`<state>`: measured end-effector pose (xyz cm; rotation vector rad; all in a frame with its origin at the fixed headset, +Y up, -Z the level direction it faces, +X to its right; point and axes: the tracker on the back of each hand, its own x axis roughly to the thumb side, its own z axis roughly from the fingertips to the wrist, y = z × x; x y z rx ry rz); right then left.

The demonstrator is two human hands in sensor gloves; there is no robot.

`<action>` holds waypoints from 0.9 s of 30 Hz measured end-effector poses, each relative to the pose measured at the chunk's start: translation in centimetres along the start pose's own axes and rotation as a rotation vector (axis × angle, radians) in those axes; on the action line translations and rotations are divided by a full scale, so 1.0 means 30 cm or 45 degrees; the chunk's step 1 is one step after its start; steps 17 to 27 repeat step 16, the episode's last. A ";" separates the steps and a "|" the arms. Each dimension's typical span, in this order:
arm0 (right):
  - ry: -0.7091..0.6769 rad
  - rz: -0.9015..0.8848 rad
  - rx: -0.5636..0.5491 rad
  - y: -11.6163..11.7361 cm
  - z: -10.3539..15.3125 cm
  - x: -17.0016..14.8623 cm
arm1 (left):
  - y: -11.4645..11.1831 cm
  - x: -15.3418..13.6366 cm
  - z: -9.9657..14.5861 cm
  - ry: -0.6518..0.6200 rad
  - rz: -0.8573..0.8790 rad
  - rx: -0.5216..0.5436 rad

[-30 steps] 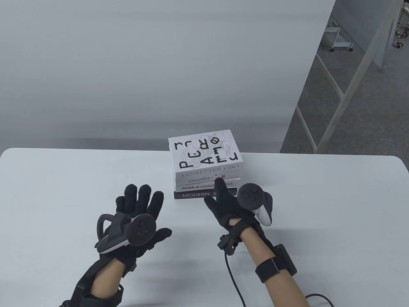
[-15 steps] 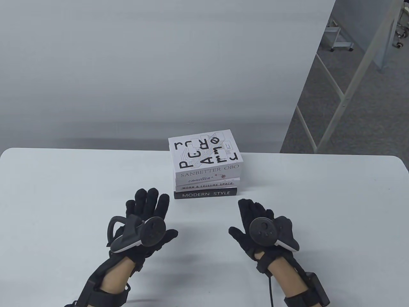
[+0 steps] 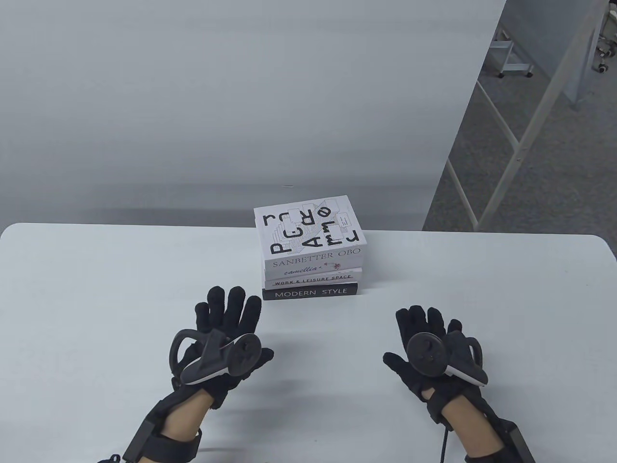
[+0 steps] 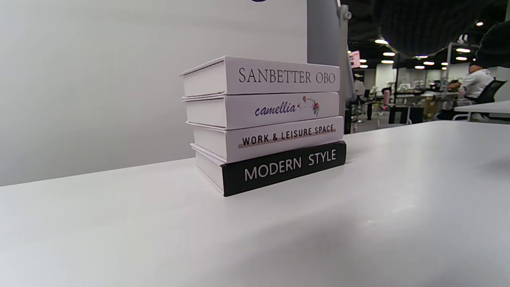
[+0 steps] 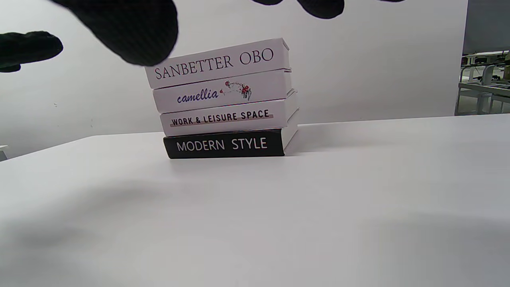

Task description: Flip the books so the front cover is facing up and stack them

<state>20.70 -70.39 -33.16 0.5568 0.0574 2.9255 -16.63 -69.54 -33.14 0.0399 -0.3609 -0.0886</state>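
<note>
Several books stand in one stack (image 3: pixel 311 251) at the far middle of the white table (image 3: pixel 96 289). The top book (image 3: pixel 306 226) is white with large black letters on its cover, facing up. The spines read SANBETTER OBO, camellia, WORK & LEISURE SPACE and MODERN STYLE (image 3: pixel 311 292). The stack also shows in the left wrist view (image 4: pixel 265 123) and the right wrist view (image 5: pixel 225 99). My left hand (image 3: pixel 226 318) is open with fingers spread, in front of the stack to its left, holding nothing. My right hand (image 3: pixel 426 333) is open and empty, to the stack's front right.
A grey wall panel (image 3: pixel 241 96) rises just behind the table's far edge. To the right, past the table, are carpet floor and metal frame legs (image 3: pixel 506 140). A cable (image 3: pixel 441 443) runs from my right wrist.
My right hand left the stack's spines and drew back toward me and to the right, opening flat. My left hand shifted slightly right and forward. The stack has not moved.
</note>
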 end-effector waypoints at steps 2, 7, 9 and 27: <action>-0.011 -0.021 -0.001 -0.003 0.003 -0.003 | 0.005 -0.001 0.002 0.001 0.020 -0.002; -0.044 -0.037 -0.015 -0.018 0.007 0.009 | 0.018 -0.003 0.006 -0.001 0.008 0.009; -0.059 -0.026 -0.010 -0.018 0.009 0.018 | 0.022 0.001 0.007 -0.008 0.006 0.011; -0.068 -0.025 0.037 0.012 -0.003 0.024 | 0.021 0.023 0.008 -0.043 0.003 -0.002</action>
